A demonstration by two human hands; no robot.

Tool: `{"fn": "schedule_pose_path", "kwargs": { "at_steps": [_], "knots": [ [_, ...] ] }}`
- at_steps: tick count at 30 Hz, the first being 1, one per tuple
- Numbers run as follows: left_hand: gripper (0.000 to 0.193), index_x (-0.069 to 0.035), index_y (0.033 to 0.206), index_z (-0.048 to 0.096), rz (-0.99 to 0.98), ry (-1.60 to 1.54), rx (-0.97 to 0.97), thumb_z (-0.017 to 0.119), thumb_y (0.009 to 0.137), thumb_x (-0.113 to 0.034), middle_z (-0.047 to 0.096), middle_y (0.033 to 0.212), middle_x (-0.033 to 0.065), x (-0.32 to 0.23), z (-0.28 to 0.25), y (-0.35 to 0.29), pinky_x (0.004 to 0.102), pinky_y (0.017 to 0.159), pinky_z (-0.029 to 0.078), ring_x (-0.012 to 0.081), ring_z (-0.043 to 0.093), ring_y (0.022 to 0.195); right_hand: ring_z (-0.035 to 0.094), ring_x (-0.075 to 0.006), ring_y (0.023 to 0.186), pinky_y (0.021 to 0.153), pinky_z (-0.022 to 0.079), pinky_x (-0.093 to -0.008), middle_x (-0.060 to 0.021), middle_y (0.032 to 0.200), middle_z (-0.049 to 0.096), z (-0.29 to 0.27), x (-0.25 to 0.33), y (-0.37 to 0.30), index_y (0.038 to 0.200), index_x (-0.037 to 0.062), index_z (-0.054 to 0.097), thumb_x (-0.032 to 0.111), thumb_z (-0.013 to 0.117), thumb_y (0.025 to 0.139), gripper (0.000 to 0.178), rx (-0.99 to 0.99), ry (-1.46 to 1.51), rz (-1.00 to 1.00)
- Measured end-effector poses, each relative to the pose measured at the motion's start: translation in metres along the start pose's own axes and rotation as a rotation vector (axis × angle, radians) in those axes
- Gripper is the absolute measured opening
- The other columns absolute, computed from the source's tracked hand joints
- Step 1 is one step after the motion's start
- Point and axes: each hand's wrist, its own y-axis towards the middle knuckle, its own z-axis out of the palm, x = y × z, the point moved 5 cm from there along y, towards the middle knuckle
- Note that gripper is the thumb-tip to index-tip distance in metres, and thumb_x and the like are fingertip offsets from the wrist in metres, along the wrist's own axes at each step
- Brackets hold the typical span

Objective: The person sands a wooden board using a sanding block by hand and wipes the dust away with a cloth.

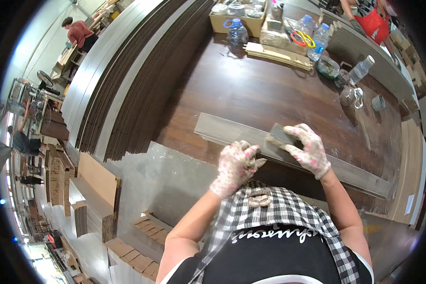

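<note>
A long grey-brown wood plank (227, 128) lies across the dark table in front of me, running from the centre to the lower right. My left hand (236, 166), in a white glove with pink spots, is curled at the plank's near edge, its fingers over the edge and its thumb pointing right. My right hand (308, 147), in a matching glove, grips a small grey-brown block (280, 137) between thumb and fingers. The block sits tilted on the plank's top face, just right of my left hand. Its underside is hidden.
Tall rows of stacked planks (142, 80) border the table's left side. Toward the back stand a cardboard box (248, 24), a blue-capped jug (237, 34), scissors (302, 39), light wood strips (278, 56) and bottles (321, 41). Another person's red apron (373, 26) shows at upper right.
</note>
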Motion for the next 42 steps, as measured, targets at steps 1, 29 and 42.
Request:
{"fn": "schedule_pose_path", "kwargs": {
  "at_steps": [1,29,42],
  "knots": [
    [0.041,-0.01,0.111,0.071,0.006,-0.021,0.006,0.084,0.074,-0.023,0.063,0.095,0.0091,0.004,0.007,-0.006,0.0425,0.073,0.054,0.03,0.065,0.086,0.066,-0.0336,0.093,0.082,0.055,-0.0397,-0.0145,0.103,0.066,0.015,0.004,0.018,0.117,0.0052,0.067,0.016,0.08,0.079,0.042,0.008,0.003,-0.045],
    [0.044,-0.005,0.126,0.065,0.212,-0.021,0.104,0.065,0.085,-0.021,0.062,0.13,0.0101,0.018,0.04,-0.026,0.0427,0.076,0.051,0.0229,0.065,0.091,0.069,-0.0285,0.093,0.084,0.055,-0.0371,-0.0134,0.102,0.068,0.143,0.059,0.177,0.118,0.0064,0.069,0.025,0.079,0.084,0.039,0.161,0.136,-0.005],
    [0.045,-0.008,0.125,0.066,0.305,-0.1,0.042,0.073,0.083,-0.019,0.063,0.13,0.0103,0.02,0.029,-0.022,0.0393,0.075,0.052,0.0222,0.064,0.092,0.069,-0.0322,0.099,0.086,0.058,-0.0411,-0.014,0.107,0.07,0.075,0.016,0.093,0.119,0.0076,0.067,0.022,0.081,0.079,0.044,0.16,0.008,-0.085]
  ]
}}
